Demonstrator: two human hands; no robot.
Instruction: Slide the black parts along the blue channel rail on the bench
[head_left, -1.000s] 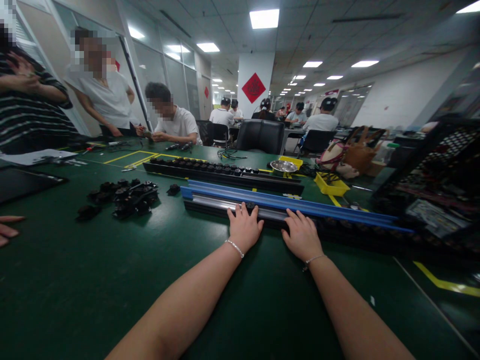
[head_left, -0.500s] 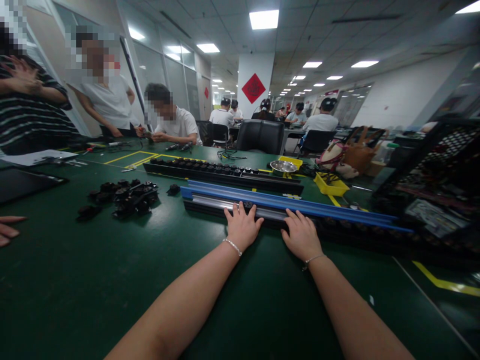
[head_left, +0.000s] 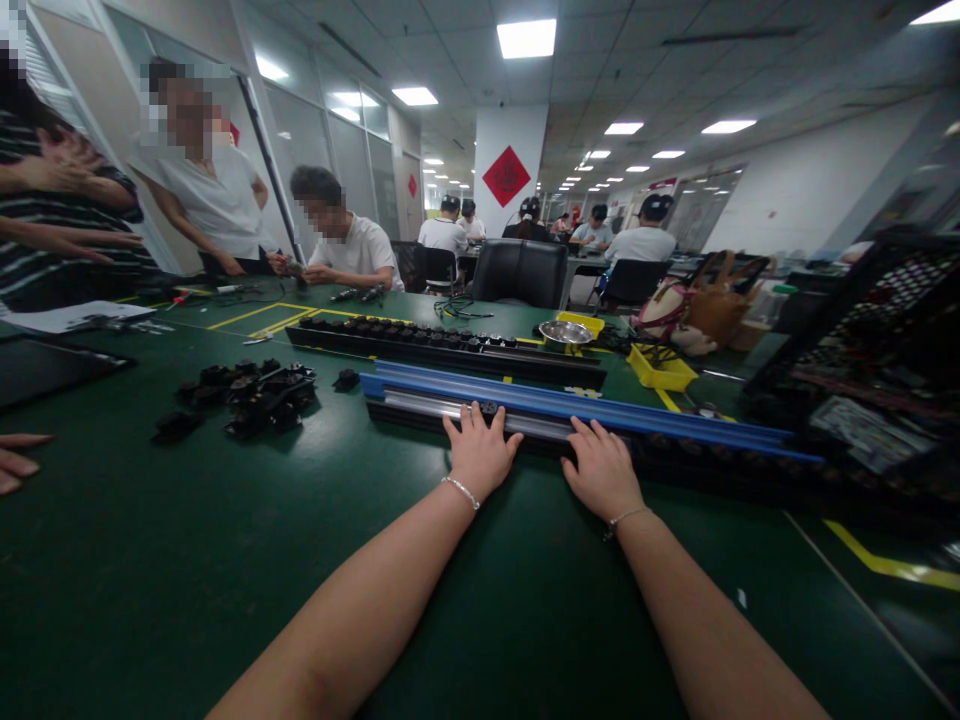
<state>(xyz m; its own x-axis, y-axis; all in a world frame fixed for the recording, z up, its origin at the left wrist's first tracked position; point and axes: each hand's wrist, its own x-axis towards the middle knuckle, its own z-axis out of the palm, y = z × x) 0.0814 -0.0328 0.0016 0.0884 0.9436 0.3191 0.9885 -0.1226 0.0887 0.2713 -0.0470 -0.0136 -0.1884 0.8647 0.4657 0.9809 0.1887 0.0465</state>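
My left hand lies with spread fingers on the near side of a long rail with a silvery channel. A small black part sits in the channel at its fingertips. My right hand rests further right on the same rail, fingers stretched out and holding nothing. Along the rail's far side runs a blue strip. More dark parts line the rail's right end, where detail is too dark to make out.
A heap of black parts lies to the left, with a single one nearer the rail. Behind stands a second black rail. A metal bowl and yellow tray are beyond. Another person's hand rests at the left edge.
My left hand has slid slightly left along the rail, and the small black part has shifted left with it. My right hand stays almost still. At far left, another person's arm has come into view.
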